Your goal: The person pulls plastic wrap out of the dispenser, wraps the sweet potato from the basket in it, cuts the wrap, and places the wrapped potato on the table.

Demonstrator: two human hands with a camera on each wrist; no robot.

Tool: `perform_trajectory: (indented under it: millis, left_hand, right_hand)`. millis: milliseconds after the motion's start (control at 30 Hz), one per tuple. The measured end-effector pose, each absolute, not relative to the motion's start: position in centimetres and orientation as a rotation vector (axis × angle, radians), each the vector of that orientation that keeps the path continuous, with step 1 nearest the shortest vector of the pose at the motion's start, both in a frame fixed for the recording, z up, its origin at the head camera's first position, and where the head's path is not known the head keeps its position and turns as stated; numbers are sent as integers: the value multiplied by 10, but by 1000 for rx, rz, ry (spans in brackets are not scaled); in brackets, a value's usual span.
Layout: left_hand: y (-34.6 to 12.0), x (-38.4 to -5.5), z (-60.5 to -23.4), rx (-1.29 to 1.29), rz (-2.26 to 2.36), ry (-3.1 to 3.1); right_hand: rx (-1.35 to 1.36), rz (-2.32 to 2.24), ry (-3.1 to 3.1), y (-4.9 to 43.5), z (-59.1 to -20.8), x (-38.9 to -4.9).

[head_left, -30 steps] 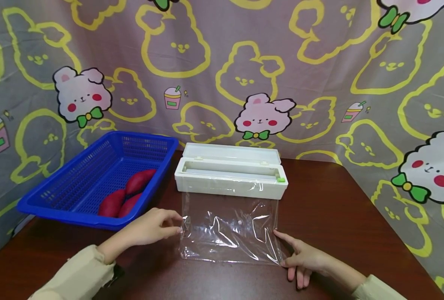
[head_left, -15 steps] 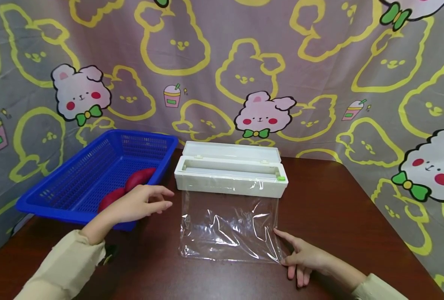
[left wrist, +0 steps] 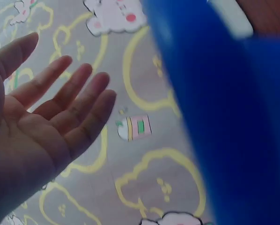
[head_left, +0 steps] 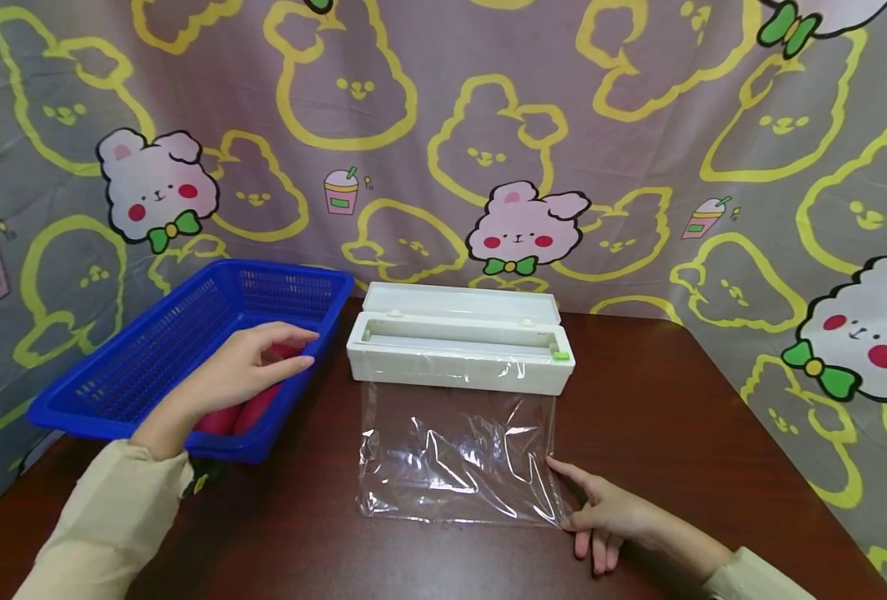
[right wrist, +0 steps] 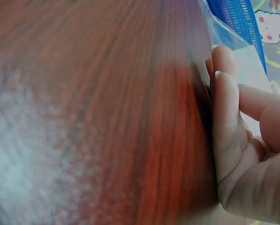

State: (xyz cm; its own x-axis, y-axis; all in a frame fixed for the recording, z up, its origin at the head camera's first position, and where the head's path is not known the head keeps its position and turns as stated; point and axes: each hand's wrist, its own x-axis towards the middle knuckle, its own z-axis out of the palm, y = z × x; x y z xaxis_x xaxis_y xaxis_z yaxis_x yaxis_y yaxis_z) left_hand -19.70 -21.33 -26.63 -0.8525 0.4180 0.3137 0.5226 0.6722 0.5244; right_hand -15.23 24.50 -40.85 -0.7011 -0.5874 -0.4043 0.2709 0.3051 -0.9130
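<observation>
My left hand [head_left: 229, 371] is held over the near right part of a blue plastic basket [head_left: 286, 442], fingers spread and holding nothing. Beneath it lie red-skinned sweet potatoes [head_left: 256, 410], partly hidden by the hand. In the left wrist view the palm and loosely bent fingers show beside the blurred basket wall. My right hand [head_left: 614, 510] rests on the table at the near right corner of a sheet of plastic wrap [head_left: 458, 467]. Its straight index finger touches the sheet's right edge, and its thumb rests on the corner. From a white wrap dispenser [head_left: 458, 371], lid raised, the sheet stretches toward me.
A green slider [head_left: 560, 356] sits at the dispenser's right end. Behind the brown wooden table [head_left: 676, 417] hangs a curtain [head_left: 398, 167] with cartoon prints. The basket stands left of the dispenser, with a narrow gap between them.
My left hand has left the wrap's left edge and moved up and left to above the basket. My right hand and the wrap have stayed in place.
</observation>
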Motion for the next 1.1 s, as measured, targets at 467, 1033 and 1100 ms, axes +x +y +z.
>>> perform_trajectory:
  millis: [467,1033,1100]
  left_hand:
    - [-245,-209,-264,-745,-859,-2635]
    - [-269,-186,-243,-626,-618,-2756]
    - [-272,-186,-239,-643,-618,-2732]
  right_hand:
    - [-278,-1483,1830,245,-407,-152]
    - [-270,-1494,1817,244,-408,-151]
    - [-269,-1492,1819,245,-408,-151]
